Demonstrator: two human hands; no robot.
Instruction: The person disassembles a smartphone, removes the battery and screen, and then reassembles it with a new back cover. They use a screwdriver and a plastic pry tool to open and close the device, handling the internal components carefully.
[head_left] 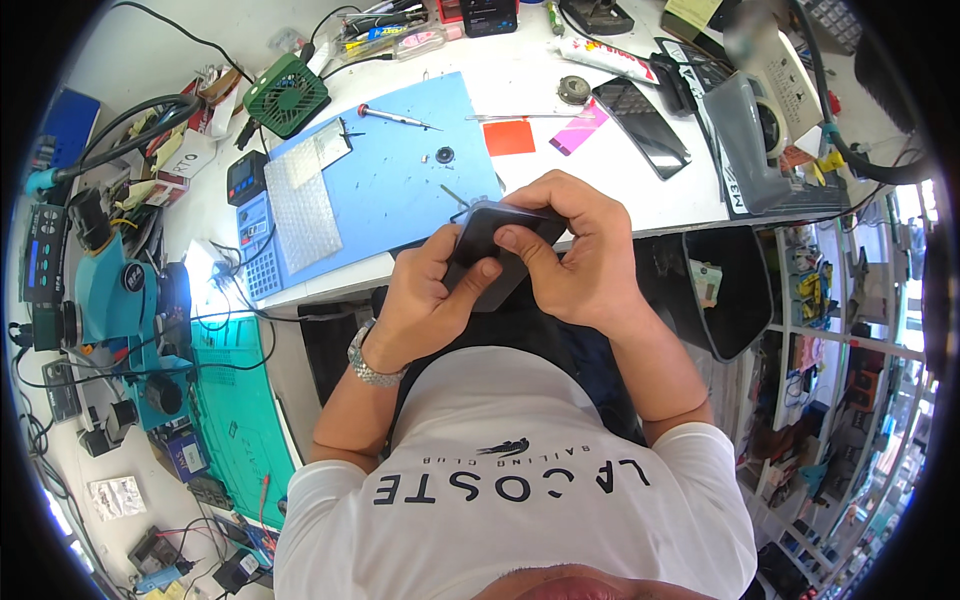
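Note:
Over the table's front edge, both my hands grip a dark smartphone, tilted, with both thumbs pressed on its dark face. My left hand, with a metal watch at the wrist, wraps its left side. My right hand curls round the right side and top edge. Beyond them lies a blue mat carrying a screwdriver, a small round black part and a bubble-wrap sheet. Right of the mat are a red square, a pink card and another dark phone.
A green fan stands at the back left. At left are a teal microscope, loose cables and a green mat. A glue tube lies at the back. A black bin stands below the table at right, near shelves.

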